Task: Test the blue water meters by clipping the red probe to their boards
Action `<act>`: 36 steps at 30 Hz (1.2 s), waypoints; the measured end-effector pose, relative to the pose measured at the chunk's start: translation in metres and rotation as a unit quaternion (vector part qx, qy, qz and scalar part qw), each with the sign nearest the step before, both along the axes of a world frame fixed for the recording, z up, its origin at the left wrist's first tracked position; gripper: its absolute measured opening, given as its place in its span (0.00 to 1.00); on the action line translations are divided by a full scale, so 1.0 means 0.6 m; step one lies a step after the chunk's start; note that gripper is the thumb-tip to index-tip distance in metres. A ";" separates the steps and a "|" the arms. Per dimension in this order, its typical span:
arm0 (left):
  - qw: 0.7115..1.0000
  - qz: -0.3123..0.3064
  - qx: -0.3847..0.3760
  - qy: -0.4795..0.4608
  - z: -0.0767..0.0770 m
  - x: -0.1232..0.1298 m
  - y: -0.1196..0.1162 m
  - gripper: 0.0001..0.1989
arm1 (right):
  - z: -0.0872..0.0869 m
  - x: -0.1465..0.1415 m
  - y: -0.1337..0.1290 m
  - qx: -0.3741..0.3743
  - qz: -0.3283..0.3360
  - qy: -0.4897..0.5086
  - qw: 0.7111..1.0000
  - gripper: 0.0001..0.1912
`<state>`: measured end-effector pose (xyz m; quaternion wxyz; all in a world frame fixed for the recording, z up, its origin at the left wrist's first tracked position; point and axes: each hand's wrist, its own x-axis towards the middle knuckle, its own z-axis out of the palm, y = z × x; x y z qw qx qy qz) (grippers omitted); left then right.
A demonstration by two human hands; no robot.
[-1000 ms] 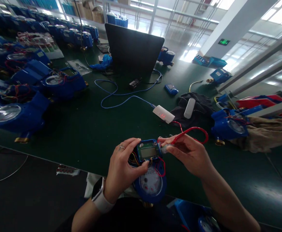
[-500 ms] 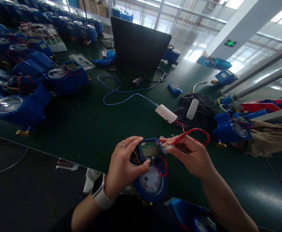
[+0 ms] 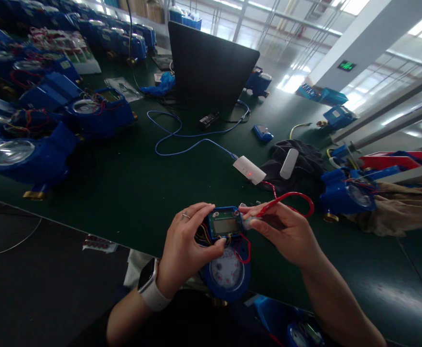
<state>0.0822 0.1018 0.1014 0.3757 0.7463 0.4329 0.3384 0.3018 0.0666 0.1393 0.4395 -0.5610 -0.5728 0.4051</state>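
My left hand grips the left side of a blue-framed display module with a green circuit board and a grey screen. Below the module, the blue water meter shows its round clear dial, with red and yellow wires running between them. My right hand pinches a translucent connector at the end of a red cable, pressed against the module's right edge. The cable leads to a white adapter box with a red light. The contact at the connector's tip is hidden.
A black laptop stands at the back, with a blue cable reaching the adapter box. Several blue meters crowd the left; another meter sits right beside a brown cloth. A dark cloth bears a white oblong device.
Both hands keep the same hold on the module and the connector. The view has shifted very slightly; nothing else has visibly moved.
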 end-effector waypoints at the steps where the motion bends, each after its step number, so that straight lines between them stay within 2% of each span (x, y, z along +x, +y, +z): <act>1: 1.000 0.000 0.001 0.001 0.000 0.000 0.000 0.25 | 0.000 0.000 0.000 0.000 0.001 -0.001 1.000 0.06; 22: 1.000 0.004 0.017 0.003 -0.007 0.000 -0.001 0.26 | 0.001 0.003 0.001 -0.006 0.007 -0.029 1.000 0.06; 36: 1.000 0.000 0.023 0.002 -0.002 0.001 0.000 0.25 | 0.001 0.001 0.001 0.009 0.014 -0.058 0.998 0.05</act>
